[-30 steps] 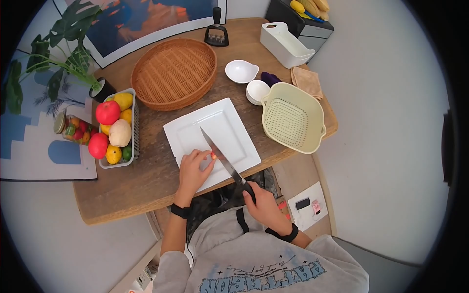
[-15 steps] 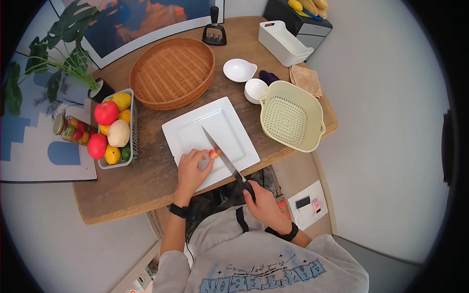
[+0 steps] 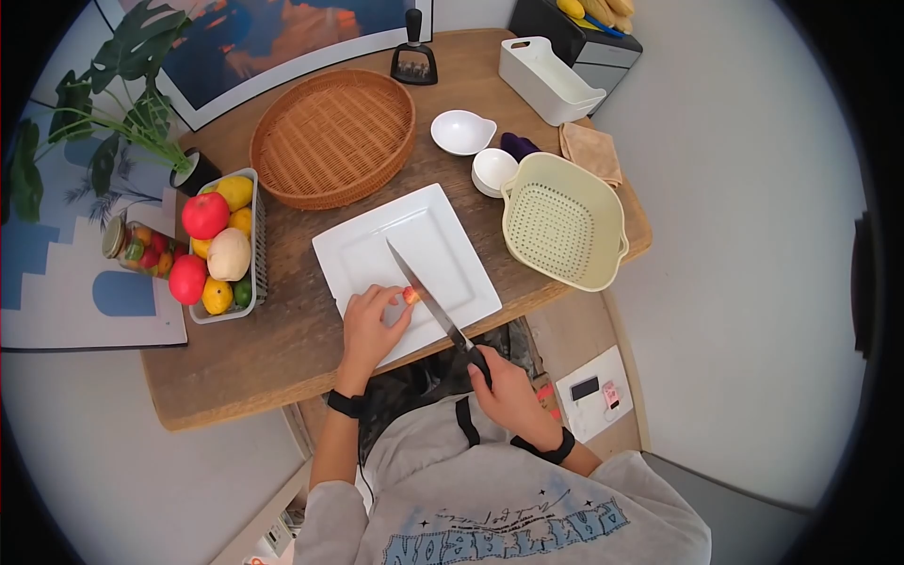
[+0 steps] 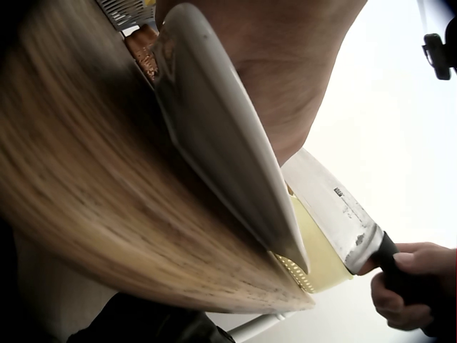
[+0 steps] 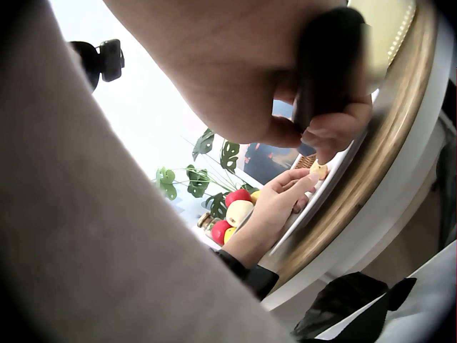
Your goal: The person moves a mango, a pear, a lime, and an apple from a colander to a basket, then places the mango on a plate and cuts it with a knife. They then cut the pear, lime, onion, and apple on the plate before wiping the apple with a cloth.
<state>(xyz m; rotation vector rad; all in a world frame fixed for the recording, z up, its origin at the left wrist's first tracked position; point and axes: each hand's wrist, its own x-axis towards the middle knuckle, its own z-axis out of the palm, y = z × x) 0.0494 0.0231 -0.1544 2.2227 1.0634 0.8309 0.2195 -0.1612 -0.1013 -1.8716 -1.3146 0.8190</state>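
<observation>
A square white plate lies near the table's front edge. Over it the left hand pinches a small red and yellow piece of food between thumb and fingertips; the right wrist view shows that piece too. The right hand grips the black handle of a knife, whose blade slants across the plate just right of the piece. Whether blade and piece touch, I cannot tell. In the left wrist view the knife blade stands beyond the plate's rim, with the right hand round its handle.
Left of the plate stands a grey basket of fruit; behind is a round wicker tray. A pale yellow colander, white bowls, a brown cloth and a white bin are on the right. A black-handled tool stands at the back.
The red and yellow piece shows more between the left fingertips than a second ago. Both hands keep nearly the same place, and the knife has barely shifted.
</observation>
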